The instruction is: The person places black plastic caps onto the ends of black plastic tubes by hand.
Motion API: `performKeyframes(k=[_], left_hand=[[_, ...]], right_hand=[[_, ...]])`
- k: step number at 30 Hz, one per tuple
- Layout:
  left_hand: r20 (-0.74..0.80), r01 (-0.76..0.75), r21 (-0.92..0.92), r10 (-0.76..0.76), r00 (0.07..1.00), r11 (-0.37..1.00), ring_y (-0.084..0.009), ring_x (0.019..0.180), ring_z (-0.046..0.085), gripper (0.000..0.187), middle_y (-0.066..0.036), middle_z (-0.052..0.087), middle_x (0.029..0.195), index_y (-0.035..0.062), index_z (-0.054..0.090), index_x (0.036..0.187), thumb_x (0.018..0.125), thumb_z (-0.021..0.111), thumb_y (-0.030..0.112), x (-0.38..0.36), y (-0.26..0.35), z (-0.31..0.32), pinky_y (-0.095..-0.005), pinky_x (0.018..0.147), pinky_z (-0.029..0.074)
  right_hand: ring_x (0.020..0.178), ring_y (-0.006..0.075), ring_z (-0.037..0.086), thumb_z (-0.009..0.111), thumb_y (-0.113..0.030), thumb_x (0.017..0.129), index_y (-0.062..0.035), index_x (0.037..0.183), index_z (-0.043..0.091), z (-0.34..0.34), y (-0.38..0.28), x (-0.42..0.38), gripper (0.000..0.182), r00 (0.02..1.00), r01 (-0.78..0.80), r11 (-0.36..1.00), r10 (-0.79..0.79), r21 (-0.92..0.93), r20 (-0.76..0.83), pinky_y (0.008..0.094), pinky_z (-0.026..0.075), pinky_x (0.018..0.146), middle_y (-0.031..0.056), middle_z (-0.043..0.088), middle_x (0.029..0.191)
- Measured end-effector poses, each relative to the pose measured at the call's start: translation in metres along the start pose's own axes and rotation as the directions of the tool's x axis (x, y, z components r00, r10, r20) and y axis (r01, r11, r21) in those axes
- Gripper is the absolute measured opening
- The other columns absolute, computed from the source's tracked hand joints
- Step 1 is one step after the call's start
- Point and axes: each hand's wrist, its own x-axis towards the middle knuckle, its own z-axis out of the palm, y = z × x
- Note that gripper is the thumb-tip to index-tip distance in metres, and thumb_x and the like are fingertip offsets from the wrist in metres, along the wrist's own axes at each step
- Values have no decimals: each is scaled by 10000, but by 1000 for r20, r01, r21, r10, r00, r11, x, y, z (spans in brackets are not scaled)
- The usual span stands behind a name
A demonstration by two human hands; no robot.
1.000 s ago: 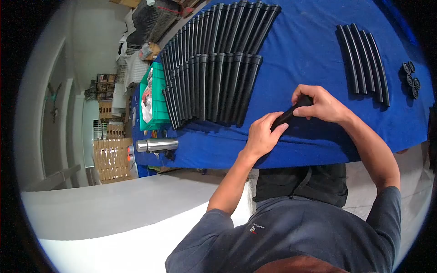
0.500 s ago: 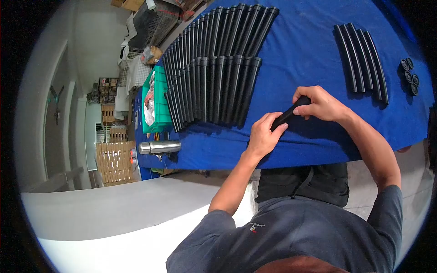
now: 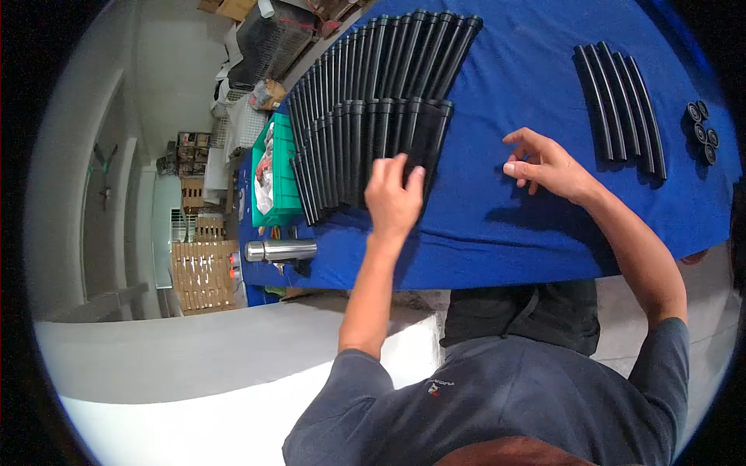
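Note:
My left hand (image 3: pixel 392 198) is over the right end of the front row of capped black tubes (image 3: pixel 338 155), fingers and thumb closed about a black tube (image 3: pixel 424 128). That tube is blurred and partly hidden by the fingers, among the others. My right hand (image 3: pixel 544 167) hovers above the blue cloth, its fingers loosely bent and apart, with nothing in them. Farther right, several slightly curved black tubes (image 3: pixel 622 109) lie side by side. Beyond them is a small cluster of round black caps (image 3: pixel 702 133).
The blue cloth (image 3: pixel 513 85) covers the table. A green crate (image 3: pixel 280 203) with plastic-wrapped items stands left of the tubes. A steel flask (image 3: pixel 281 250) lies near the front left edge. Another row of capped tubes (image 3: pixel 423 50) lies behind the front row.
My left hand has moved left to the front row with the black tube. My right hand has let go of that tube and its fingers have spread.

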Motion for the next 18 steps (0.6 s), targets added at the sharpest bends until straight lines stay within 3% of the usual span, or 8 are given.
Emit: performKeyframes(k=[5, 18], left_hand=[[76, 31, 247, -51, 996, 968, -392, 956, 671, 420, -198, 671, 1040, -47, 685, 1195, 913, 709, 263, 36, -42, -2, -461, 845, 536], [135, 18, 311, -63, 989, 950, -387, 974, 663, 371, -192, 636, 1028, -45, 667, 1173, 899, 725, 199, 44, -53, 29, -475, 830, 554]], right_hand=[[767, 152, 663, 740, -350, 947, 45, 1335, 527, -2, 3, 1, 593, 999, -9, 1000, 9, -3, 44, 286, 545, 572, 131, 679, 979], [750, 144, 666, 736, -324, 952, 45, 1255, 581, -3, 7, 4, 502, 996, -4, 1000, 6, -19, 89, 281, 542, 571, 111, 689, 953]])
